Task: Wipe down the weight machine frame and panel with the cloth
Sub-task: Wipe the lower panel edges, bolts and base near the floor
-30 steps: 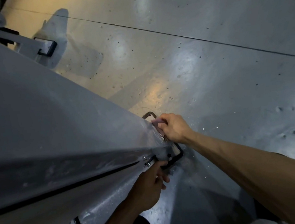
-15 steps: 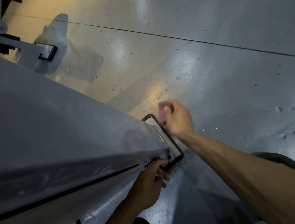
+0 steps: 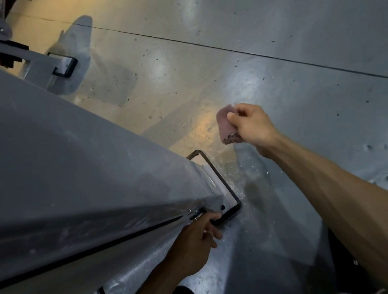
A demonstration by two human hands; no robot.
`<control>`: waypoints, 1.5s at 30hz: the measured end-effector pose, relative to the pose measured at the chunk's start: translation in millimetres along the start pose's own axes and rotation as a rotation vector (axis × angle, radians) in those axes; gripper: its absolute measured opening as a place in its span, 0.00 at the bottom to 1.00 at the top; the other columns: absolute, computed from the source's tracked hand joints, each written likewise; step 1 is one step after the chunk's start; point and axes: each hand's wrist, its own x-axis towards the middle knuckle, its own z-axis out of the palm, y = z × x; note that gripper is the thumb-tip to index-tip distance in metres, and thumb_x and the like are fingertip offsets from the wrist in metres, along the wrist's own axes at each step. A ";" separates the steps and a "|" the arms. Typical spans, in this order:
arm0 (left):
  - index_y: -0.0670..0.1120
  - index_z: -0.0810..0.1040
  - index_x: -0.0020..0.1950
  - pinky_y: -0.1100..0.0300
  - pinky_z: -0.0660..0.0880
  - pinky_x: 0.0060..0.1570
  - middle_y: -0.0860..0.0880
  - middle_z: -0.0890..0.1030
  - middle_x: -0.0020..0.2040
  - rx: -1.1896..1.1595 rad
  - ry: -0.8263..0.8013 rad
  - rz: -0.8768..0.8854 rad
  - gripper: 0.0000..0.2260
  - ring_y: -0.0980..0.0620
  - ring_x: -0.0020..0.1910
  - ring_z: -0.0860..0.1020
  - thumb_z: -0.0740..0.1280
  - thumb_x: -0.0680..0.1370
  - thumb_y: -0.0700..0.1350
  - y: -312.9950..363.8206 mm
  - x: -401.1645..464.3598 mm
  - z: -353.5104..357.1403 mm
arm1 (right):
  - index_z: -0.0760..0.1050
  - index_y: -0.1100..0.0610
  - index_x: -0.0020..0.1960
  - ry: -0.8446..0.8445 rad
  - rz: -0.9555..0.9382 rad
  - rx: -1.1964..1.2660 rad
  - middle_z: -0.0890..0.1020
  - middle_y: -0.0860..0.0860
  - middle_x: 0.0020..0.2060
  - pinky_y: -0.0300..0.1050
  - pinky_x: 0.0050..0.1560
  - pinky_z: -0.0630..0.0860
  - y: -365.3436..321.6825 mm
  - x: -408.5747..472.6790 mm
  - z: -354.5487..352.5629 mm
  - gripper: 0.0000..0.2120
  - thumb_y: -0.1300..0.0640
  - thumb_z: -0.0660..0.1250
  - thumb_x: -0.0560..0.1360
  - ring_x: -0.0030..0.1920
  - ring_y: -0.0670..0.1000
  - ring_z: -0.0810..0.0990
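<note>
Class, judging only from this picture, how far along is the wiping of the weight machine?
Done: cannot be judged; the frame shows smears and specks near its foot. In hand: the right hand grips the cloth, lifted clear of the machine, while the left hand rests at the foot. Left: putting the cloth back on frame and panel.

Speckled grey concrete floor point(image 3: 270, 17) crossed by a dark seam point(image 3: 200, 43).

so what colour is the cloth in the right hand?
Dusty pink-mauve, bunched small cloth gripped in the right hand, seen clearest in the head view.
</note>
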 end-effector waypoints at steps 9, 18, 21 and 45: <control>0.52 0.75 0.69 0.57 0.77 0.49 0.52 0.83 0.46 0.043 0.049 0.027 0.22 0.51 0.45 0.82 0.58 0.82 0.30 7.2 -4.2 1.2 | 0.79 0.53 0.52 -0.220 -0.064 -0.591 0.84 0.52 0.46 0.43 0.45 0.73 63.1 -18.7 24.8 0.05 0.53 0.66 0.82 0.46 0.53 0.82; 0.47 0.78 0.67 0.63 0.78 0.46 0.53 0.85 0.45 0.092 0.144 0.069 0.16 0.54 0.43 0.83 0.61 0.83 0.34 10.0 -12.7 -0.2 | 0.84 0.59 0.50 -0.240 0.050 -0.232 0.85 0.52 0.39 0.47 0.48 0.78 62.0 -34.0 54.8 0.09 0.57 0.66 0.83 0.43 0.50 0.82; 0.48 0.80 0.65 0.65 0.76 0.45 0.52 0.85 0.44 0.094 0.171 0.092 0.16 0.56 0.44 0.83 0.61 0.83 0.33 12.1 -15.4 -0.1 | 0.84 0.58 0.51 -0.229 -0.028 -0.153 0.86 0.51 0.43 0.45 0.50 0.79 48.5 -37.2 60.5 0.08 0.57 0.67 0.82 0.44 0.48 0.82; 0.47 0.83 0.59 0.54 0.59 0.77 0.49 0.81 0.66 0.951 0.194 0.687 0.21 0.52 0.72 0.72 0.57 0.72 0.39 32.4 -26.9 1.9 | 0.86 0.53 0.51 -0.267 -0.199 -0.268 0.86 0.46 0.42 0.40 0.43 0.78 42.8 -53.2 43.9 0.07 0.56 0.68 0.81 0.43 0.46 0.84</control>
